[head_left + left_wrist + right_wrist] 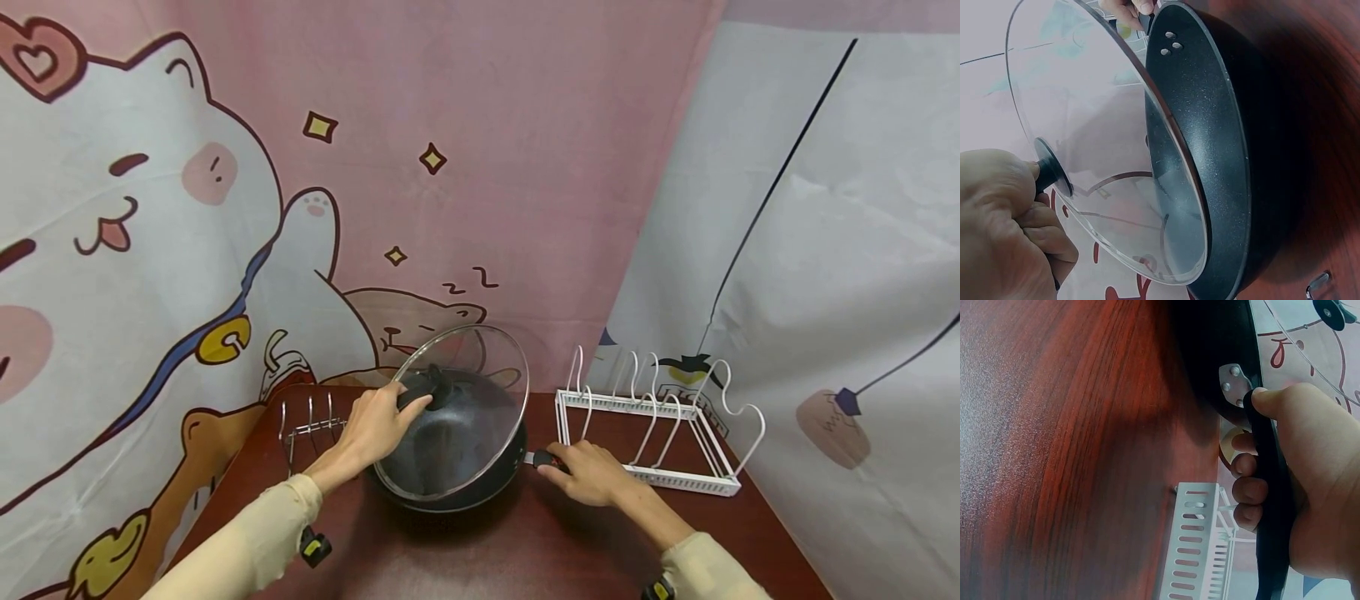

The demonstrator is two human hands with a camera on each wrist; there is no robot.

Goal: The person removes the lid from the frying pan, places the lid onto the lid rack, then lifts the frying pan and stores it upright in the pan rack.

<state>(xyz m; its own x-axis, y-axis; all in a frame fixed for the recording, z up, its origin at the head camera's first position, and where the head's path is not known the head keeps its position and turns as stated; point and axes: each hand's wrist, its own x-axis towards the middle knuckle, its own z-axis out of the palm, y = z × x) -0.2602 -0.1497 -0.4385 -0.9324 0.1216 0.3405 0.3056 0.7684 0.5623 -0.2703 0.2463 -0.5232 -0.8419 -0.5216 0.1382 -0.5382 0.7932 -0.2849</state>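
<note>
A dark speckled wok (1200,119) stands on the red-brown table, its rivets showing inside the wall. Over it, tilted, is a clear glass lid (480,417) with a metal rim and a black knob (1051,169). My left hand (378,421) grips that knob, holding the lid up at a slant with the wok's inside partly uncovered. On the right, my right hand (1316,469) is wrapped around the wok's long black handle (1270,506), thumb lying along its top near the riveted bracket. In the head view, much of the handle is hidden under this hand.
To the right stands a white rack (652,479) with upright wire loops. A smaller metal wire rack (311,427) is at the left, partly behind my left forearm. The wooden table (465,567) ends at a cartoon-printed curtain (525,167).
</note>
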